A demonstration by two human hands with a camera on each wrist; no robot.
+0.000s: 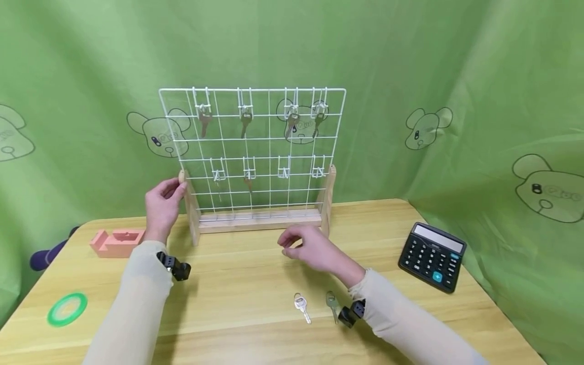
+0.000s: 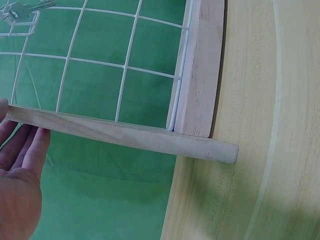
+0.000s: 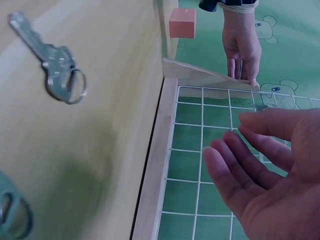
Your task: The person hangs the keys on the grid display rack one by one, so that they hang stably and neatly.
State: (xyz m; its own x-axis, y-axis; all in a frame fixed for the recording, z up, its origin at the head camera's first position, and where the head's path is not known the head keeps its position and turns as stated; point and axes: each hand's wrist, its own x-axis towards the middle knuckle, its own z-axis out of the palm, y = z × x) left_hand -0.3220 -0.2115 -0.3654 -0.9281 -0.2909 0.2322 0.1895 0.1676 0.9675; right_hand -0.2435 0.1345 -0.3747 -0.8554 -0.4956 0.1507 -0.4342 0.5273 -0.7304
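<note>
A white wire grid rack stands in a wooden frame at the back of the table. My left hand grips the top of its left wooden side post, thumb on one face and fingers on the other. Keys hang from the upper hooks and from the two left lower hooks; the two right lower hooks hold none. Over the table before the rack, my right hand hovers with loosely bent fingers, holding nothing. Two keys with rings, a silver key and a darker key, lie below it.
A black calculator lies on the right of the table. At the left are a pink block-like holder and a green ring-shaped roll. Green curtain hangs behind the table.
</note>
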